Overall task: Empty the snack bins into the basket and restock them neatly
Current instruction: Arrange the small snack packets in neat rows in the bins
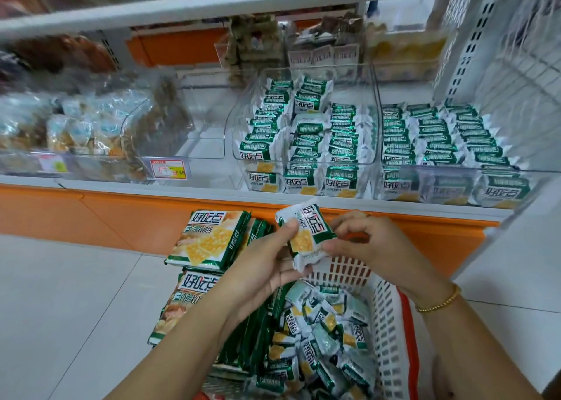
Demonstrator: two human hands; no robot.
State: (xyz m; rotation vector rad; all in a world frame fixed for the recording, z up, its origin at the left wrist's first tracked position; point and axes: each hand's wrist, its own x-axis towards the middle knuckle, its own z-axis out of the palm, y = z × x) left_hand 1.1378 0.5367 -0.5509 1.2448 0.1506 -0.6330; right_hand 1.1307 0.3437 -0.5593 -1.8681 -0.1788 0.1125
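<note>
Cracker packet [306, 235] pinched by left grip [264, 266] and right grip [370, 241] above the basket [385, 302]. Filled bins [375, 117] line the shelf [273, 201].

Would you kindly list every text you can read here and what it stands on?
"好吃点": small green-and-white snack packet, pinched by left hand and right hand.
"好吃点": large green biscuit bags.
"好吃点", upside down: packets in clear plastic bins.
Too blurred: red-and-yellow price tags.
Smaller pack print: unreadable.
</note>
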